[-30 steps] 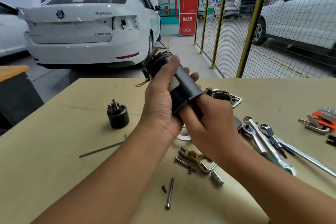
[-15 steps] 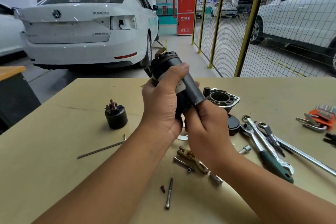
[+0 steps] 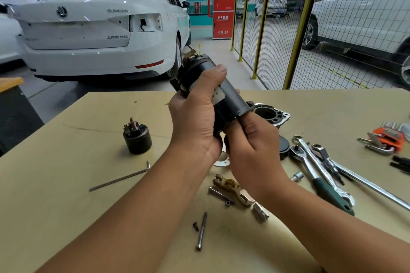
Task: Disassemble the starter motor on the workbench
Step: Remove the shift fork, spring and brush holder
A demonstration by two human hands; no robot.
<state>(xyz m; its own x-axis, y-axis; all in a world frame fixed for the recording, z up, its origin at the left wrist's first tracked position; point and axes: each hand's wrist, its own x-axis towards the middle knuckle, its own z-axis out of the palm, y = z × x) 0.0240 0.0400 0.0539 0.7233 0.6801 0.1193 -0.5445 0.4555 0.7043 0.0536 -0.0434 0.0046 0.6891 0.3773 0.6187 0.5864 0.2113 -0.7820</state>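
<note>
I hold the starter motor body, a dark cylinder, in both hands above the workbench, tilted so that its far end with the copper parts points up and away from me. My left hand wraps round the upper half of the cylinder; the thumb lies across the top and the fingers curl behind it. My right hand grips the lower end, fingers curled and closed on it from below. What the right fingertips touch underneath I cannot tell.

On the bench, left of my hands, the black solenoid stands upright with its terminals on top. Nearer to me lies a hex key, flat on the surface. Just behind my right hand sits the grey metal end housing, opening upward. A flat metal ring shows partly between my wrists.

Below my right wrist lie the brass fork lever, a short sleeve, a long bolt and a small screw just beside it. To the right lie a ratchet with a green handle, a few wrenches, a small socket and an orange set of hex keys. Beyond the bench stands a white car, with a yellow mesh fence to its right.
</note>
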